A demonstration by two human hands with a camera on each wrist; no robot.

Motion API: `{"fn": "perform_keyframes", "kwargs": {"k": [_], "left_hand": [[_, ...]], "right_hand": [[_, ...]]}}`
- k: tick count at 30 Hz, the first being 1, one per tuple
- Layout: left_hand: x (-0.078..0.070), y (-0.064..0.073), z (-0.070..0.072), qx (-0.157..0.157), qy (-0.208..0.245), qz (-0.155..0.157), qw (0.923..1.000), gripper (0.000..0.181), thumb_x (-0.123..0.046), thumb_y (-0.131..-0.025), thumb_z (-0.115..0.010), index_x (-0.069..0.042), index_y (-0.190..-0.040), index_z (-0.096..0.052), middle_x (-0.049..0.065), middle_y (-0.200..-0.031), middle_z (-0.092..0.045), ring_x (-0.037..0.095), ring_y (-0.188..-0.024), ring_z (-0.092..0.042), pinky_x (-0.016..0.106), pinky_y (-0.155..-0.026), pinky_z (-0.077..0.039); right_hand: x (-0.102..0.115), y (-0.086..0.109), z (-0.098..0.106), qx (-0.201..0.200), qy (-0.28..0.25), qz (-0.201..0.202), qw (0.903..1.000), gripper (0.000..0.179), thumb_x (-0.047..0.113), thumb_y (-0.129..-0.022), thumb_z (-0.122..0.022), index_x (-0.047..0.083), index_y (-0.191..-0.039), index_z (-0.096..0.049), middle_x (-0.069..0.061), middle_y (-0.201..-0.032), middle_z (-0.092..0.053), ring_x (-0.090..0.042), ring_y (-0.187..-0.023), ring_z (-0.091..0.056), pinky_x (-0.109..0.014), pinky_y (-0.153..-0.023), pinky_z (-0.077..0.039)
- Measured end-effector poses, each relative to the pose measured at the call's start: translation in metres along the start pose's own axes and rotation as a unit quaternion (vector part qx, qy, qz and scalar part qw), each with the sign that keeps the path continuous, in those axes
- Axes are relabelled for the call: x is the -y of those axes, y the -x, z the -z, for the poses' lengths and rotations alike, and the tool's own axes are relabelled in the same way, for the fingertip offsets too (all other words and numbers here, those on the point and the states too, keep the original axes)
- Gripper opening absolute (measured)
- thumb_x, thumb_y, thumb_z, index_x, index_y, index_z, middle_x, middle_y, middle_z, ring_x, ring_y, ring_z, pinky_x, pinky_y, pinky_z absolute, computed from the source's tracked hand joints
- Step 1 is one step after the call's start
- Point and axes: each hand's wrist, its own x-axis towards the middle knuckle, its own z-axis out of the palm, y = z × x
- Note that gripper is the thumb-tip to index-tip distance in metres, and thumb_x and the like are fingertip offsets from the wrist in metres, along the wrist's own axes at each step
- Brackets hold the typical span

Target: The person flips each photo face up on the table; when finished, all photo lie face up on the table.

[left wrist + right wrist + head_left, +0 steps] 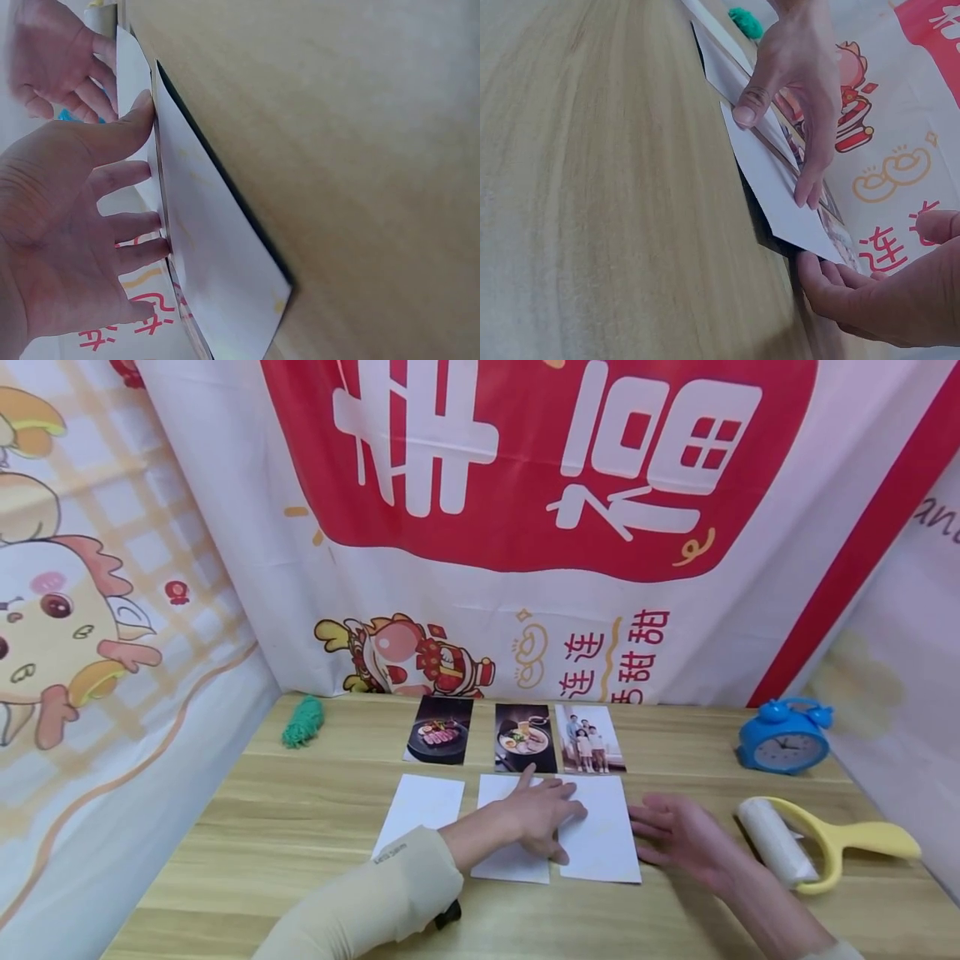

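From the left on the table (225, 860), we see a green string bundle (303, 721), then a photo (438, 731) of sliced meat on a dark plate, above the left white card (420, 810). Beside the middle white card (510, 867), the left hand (536, 817), its grip spread, touches the right white card (600, 835); behind lie a photo (523, 739) of a bowl holding egg and a family photo (588, 739). The right hand (678, 839), grip loosely spread, touches that card's right edge. Rightmost we find a blue clock (783, 747) and lint roller (776, 842).
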Motion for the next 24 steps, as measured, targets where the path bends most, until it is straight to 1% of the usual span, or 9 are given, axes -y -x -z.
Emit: {"fn": "perform_keyframes", "kwargs": {"k": [3, 5, 6, 8, 10, 13, 16, 19, 24], "left_hand": [[-0.001, 0.000, 0.000, 0.000, -0.002, 0.000, 1.0000, 0.075, -0.060, -0.085, -0.077, -0.041, -0.151, -0.048, -0.004, -0.172, -0.032, 0.021, -0.160, -0.032, 0.061, -0.133, -0.015], [-0.002, 0.001, 0.000, 0.002, -0.001, -0.001, 1.0000, 0.075, -0.060, -0.085, -0.077, -0.041, -0.151, -0.047, -0.004, -0.172, -0.031, 0.021, -0.160, -0.032, 0.061, -0.133, -0.015], [-0.002, 0.001, 0.000, 0.003, 0.000, -0.002, 1.0000, 0.075, -0.060, -0.086, -0.077, -0.041, -0.152, -0.047, -0.004, -0.172, -0.031, 0.021, -0.160, -0.032, 0.061, -0.133, -0.015], [-0.002, 0.002, 0.000, 0.005, 0.001, -0.006, 1.0000, 0.075, -0.060, -0.086, -0.076, -0.040, -0.153, -0.046, -0.003, -0.173, -0.031, 0.022, -0.160, -0.031, 0.062, -0.133, -0.014], [0.000, 0.002, 0.001, 0.006, -0.001, -0.009, 0.9999, 0.075, -0.060, -0.087, -0.075, -0.040, -0.153, -0.046, -0.002, -0.173, -0.031, 0.022, -0.160, -0.031, 0.063, -0.133, -0.014], [0.002, 0.002, 0.002, 0.005, -0.004, -0.013, 0.9999, 0.076, -0.061, -0.087, -0.075, -0.039, -0.154, -0.046, -0.002, -0.172, -0.032, 0.022, -0.160, -0.032, 0.064, -0.132, -0.013], [0.003, 0.002, 0.003, 0.004, -0.003, -0.015, 0.9999, 0.076, -0.061, -0.087, -0.075, -0.039, -0.153, -0.045, -0.002, -0.172, -0.033, 0.022, -0.160, -0.032, 0.065, -0.132, -0.013], [0.003, 0.001, 0.003, 0.002, -0.005, -0.019, 0.9998, 0.076, -0.061, -0.087, -0.075, -0.038, -0.154, -0.045, -0.001, -0.171, -0.034, 0.022, -0.159, -0.034, 0.065, -0.132, -0.013], [-0.002, 0.001, 0.006, -0.009, -0.007, -0.027, 0.9996, 0.080, -0.062, -0.085, -0.077, -0.034, -0.153, -0.046, 0.000, -0.168, -0.040, 0.024, -0.156, -0.038, 0.063, -0.131, -0.018]], "right_hand": [[-0.005, 0.003, 0.004, 0.009, -0.001, 0.001, 1.0000, 0.063, 0.028, -0.110, -0.030, -0.002, -0.162, -0.013, -0.032, -0.171, -0.016, -0.048, -0.156, -0.027, -0.059, -0.118, -0.046], [-0.010, 0.004, 0.006, 0.011, 0.000, 0.007, 0.9999, 0.066, 0.028, -0.110, -0.035, -0.003, -0.163, -0.012, -0.030, -0.170, -0.021, -0.045, -0.150, -0.039, -0.057, -0.114, -0.050], [-0.013, 0.004, 0.008, 0.013, 0.003, 0.013, 0.9998, 0.067, 0.027, -0.110, -0.038, -0.004, -0.163, -0.010, -0.029, -0.168, -0.027, -0.041, -0.145, -0.046, -0.055, -0.112, -0.052], [-0.019, 0.004, 0.008, 0.010, 0.016, 0.031, 0.9993, 0.069, 0.024, -0.109, -0.046, -0.005, -0.161, -0.012, -0.028, -0.158, -0.046, -0.029, -0.132, -0.061, -0.048, -0.108, -0.057], [-0.026, 0.003, 0.008, 0.005, 0.048, 0.059, 0.9971, 0.070, 0.018, -0.106, -0.054, -0.009, -0.158, -0.016, -0.023, -0.147, -0.059, -0.016, -0.118, -0.067, -0.040, -0.102, -0.060], [-0.032, 0.001, 0.002, -0.027, 0.110, 0.091, 0.9894, 0.065, 0.009, -0.100, -0.063, -0.014, -0.152, -0.031, -0.016, -0.130, -0.070, -0.009, -0.103, -0.070, -0.031, -0.089, -0.064], [-0.034, -0.002, -0.004, -0.065, 0.162, 0.107, 0.9788, 0.056, 0.002, -0.096, -0.066, -0.016, -0.145, -0.045, -0.016, -0.119, -0.073, -0.010, -0.093, -0.071, -0.027, -0.079, -0.064], [-0.034, -0.003, -0.008, -0.100, 0.173, 0.107, 0.9738, 0.050, -0.002, -0.093, -0.067, -0.015, -0.139, -0.053, -0.013, -0.109, -0.075, -0.010, -0.086, -0.070, -0.026, -0.073, -0.063], [-0.030, 0.003, -0.010, -0.116, 0.181, 0.128, 0.9682, 0.050, -0.005, -0.091, -0.067, -0.016, -0.137, -0.053, -0.008, -0.103, -0.074, -0.009, -0.083, -0.068, -0.026, -0.070, -0.062]]}}
